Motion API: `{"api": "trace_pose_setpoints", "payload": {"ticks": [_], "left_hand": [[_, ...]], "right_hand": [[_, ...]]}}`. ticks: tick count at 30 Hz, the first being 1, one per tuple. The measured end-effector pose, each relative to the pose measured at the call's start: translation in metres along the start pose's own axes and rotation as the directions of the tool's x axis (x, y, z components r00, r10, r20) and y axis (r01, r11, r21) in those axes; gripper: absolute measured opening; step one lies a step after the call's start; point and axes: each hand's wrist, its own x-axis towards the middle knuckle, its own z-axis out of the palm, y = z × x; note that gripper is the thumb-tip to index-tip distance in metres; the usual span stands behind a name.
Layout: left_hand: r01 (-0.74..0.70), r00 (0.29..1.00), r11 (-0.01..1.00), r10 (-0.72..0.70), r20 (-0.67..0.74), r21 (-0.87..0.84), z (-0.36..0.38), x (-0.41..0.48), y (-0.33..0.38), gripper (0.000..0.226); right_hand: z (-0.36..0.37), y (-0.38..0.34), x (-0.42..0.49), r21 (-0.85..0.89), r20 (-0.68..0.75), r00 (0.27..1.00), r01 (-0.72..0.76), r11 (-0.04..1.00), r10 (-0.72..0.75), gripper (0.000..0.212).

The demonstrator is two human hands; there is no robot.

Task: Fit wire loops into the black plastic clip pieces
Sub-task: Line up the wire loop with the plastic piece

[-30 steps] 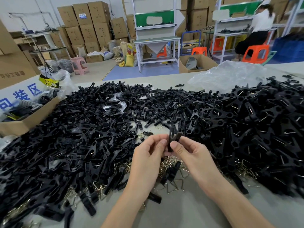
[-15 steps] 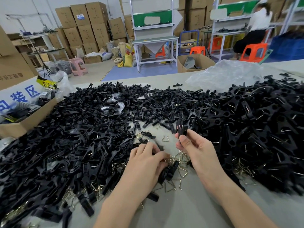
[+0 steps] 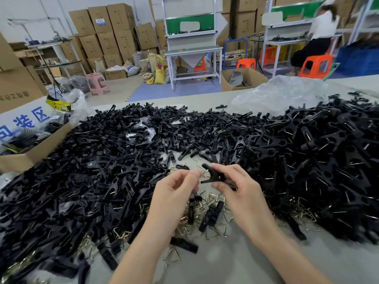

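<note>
Black clip piece (image 3: 214,176): matte plastic, forked, two prongs splayed toward the left hand (image 3: 174,193). It is held above the table (image 3: 225,263), over the loose wire loops (image 3: 213,230).

Right hand (image 3: 242,193): thumb and fingers clamped on the clip's body, rear end hidden behind them.

Left hand: thumb and forefinger pinched on a wire loop (image 3: 202,171) just beside the prongs. The loop is thin and motion-blurred, outline hard to make out. Whether it touches the clip, cannot tell.

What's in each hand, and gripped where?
Right hand pinches a black clip piece by its right end, forked end free. Left hand pinches something thin at its fingertips, likely a wire loop; blurred.
</note>
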Motion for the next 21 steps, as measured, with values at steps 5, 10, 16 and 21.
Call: {"api": "trace_pose_setpoints", "payload": {"ticks": [5,10,16,21], "left_hand": [[0.020,0.999,1.000,-0.019,-0.030,0.009,0.007,-0.004,-0.003,0.018],[0.062,0.998,0.998,-0.062,-0.027,-0.014,0.010,-0.005,-0.004,0.018],[0.061,0.996,0.998,-0.062,-0.069,-0.015,0.013,-0.007,-0.008,0.017],[0.097,0.994,0.995,-0.097,0.054,0.008,0.010,-0.005,-0.008,0.019]], "right_hand": [[-0.001,-0.003,-0.002,-0.069,-0.010,0.999,0.046,0.997,-0.047,0.039],[-0.002,-0.003,-0.003,-0.213,-0.017,0.990,0.130,0.968,-0.137,0.039],[-0.003,-0.004,-0.003,-0.329,-0.018,0.974,0.209,0.921,-0.228,0.035],[-0.003,-0.001,-0.003,-0.303,-0.007,0.976,0.204,0.931,-0.216,0.036]]}}
